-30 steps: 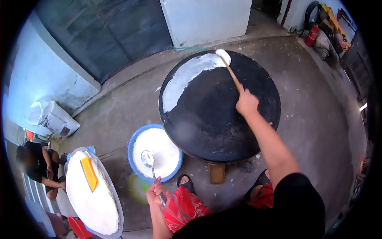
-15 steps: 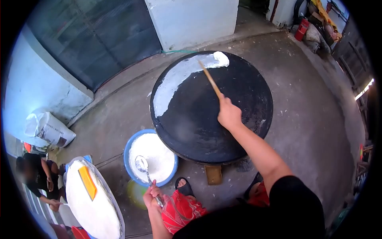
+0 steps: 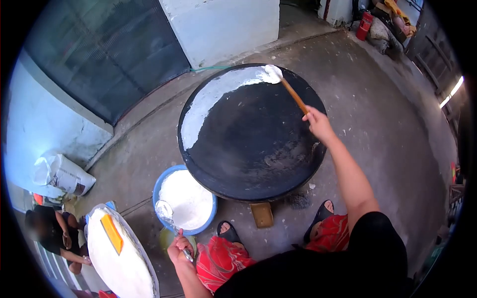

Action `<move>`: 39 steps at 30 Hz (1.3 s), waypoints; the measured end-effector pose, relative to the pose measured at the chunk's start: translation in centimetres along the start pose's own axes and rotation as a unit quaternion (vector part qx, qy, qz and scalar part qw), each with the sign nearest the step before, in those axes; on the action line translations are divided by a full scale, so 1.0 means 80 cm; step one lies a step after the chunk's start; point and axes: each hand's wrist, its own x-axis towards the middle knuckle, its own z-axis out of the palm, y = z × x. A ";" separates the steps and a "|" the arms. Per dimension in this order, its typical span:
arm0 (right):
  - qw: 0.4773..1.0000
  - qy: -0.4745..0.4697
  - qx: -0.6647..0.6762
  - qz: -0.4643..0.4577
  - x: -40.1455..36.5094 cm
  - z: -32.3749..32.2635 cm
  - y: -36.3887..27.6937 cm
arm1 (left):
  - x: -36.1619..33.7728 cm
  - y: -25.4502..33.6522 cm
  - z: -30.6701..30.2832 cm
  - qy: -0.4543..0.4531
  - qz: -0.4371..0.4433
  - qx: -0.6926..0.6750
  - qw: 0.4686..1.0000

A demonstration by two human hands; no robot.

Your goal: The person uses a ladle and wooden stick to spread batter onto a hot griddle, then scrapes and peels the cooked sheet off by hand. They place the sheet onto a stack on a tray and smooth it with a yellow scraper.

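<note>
My right hand (image 3: 320,124) is closed around the handle of a wooden spreader (image 3: 294,95). Its far end meets a thick lump of white batter (image 3: 273,74) at the top edge of a large round black griddle (image 3: 253,134). Behind the lump, a thin band of batter (image 3: 211,94) curves along the griddle's upper left rim. My left hand (image 3: 181,248) grips the handle of a metal ladle (image 3: 164,210), whose bowl is over the left side of a blue basin (image 3: 212,211) holding white batter (image 3: 189,196).
At lower left, a stack of white round sheets (image 3: 119,270) carries an orange-yellow scraper (image 3: 112,234). Another person (image 3: 49,228) sits beyond it. A white sack (image 3: 72,175) leans by the wall. A brown block (image 3: 262,214) lies below the griddle; a red cylinder (image 3: 364,26) stands far right.
My right hand has moved right with the spreader, whose end has gone from the batter band to the lump. The ladle has shifted toward the basin's left side. My view has shifted slightly.
</note>
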 end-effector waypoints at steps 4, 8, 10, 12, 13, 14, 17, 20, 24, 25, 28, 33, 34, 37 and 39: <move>0.989 0.017 0.014 0.145 0.061 -0.013 0.013 | -0.035 -0.008 0.024 -0.029 0.008 -0.013 0.999; 0.972 -0.071 0.080 0.212 0.064 -0.002 -0.010 | -0.064 -0.035 0.046 -0.055 0.007 -0.027 0.998; 0.968 -0.107 0.089 0.209 0.064 -0.012 -0.009 | -0.068 -0.045 0.047 -0.065 0.003 -0.027 0.998; 0.976 -0.033 0.055 0.210 0.070 -0.014 0.000 | -0.069 -0.058 0.050 -0.075 -0.003 -0.028 0.997; 0.974 -0.021 0.049 0.220 0.074 -0.007 -0.002 | -0.068 -0.067 0.053 -0.072 -0.005 -0.023 0.997; 0.974 -0.022 0.050 0.221 0.071 0.002 -0.003 | -0.067 -0.072 0.053 -0.069 -0.006 -0.019 0.997; 0.963 -0.150 0.046 0.221 0.065 0.006 -0.026 | -0.058 -0.082 0.055 -0.059 -0.017 -0.018 0.998; 0.978 -0.061 0.053 0.192 0.060 -0.005 -0.006 | -0.052 -0.086 0.047 -0.036 -0.009 0.008 0.999; 0.986 -0.081 0.024 0.142 0.044 0.044 -0.033 | -0.052 -0.086 0.049 -0.034 -0.003 0.011 0.999; 0.991 -0.096 -0.040 0.088 0.049 0.051 -0.017 | -0.052 -0.086 0.050 -0.037 0.002 0.013 0.999; 0.982 -0.071 -0.169 0.053 0.018 0.019 -0.042 | -0.056 -0.087 0.051 -0.040 0.005 0.019 0.999; 0.989 0.061 -0.086 0.107 0.010 0.025 0.042 | -0.061 -0.077 0.041 -0.051 0.003 0.035 0.998; 0.997 0.037 -0.016 0.070 0.014 0.044 0.054 | -0.059 -0.076 0.041 -0.054 0.008 0.045 0.997; 0.995 -0.073 -0.026 0.062 0.000 0.094 -0.004 | -0.056 -0.077 0.038 -0.056 0.008 0.054 0.997; 0.991 -0.079 -0.065 0.088 -0.004 0.084 -0.049 | -0.058 -0.074 0.040 -0.061 0.005 0.056 0.997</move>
